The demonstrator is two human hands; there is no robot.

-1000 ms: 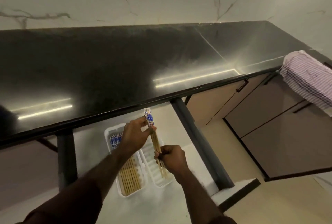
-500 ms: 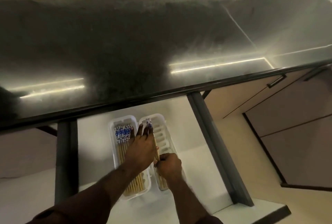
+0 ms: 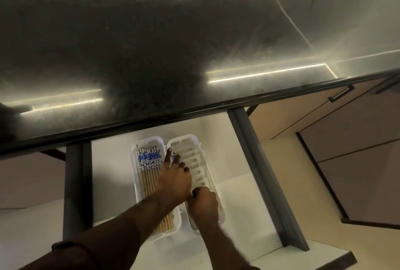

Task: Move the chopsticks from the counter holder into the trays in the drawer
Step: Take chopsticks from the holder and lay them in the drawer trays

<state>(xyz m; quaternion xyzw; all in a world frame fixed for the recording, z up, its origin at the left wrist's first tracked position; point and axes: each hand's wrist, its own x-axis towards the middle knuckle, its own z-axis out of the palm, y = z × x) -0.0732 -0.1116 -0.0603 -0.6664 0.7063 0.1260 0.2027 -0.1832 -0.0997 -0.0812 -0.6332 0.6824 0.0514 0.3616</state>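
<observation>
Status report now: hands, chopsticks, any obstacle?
Both hands down in right white slotted tray, left hand, right hand fisted. Blue-patterned wooden chopsticks fill left tray. No obstacle.

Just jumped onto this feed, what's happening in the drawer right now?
A person is loading chopsticks into two white trays inside the open drawer below the dark counter. The left tray already holds a row of chopsticks, their blue-patterned ends pointing toward the counter. Both hands are down at the right tray, which otherwise looks bare: the left hand stretches its fingers along the tray's left side, and the right hand is closed at its near end. What they hold is mostly hidden.
</observation>
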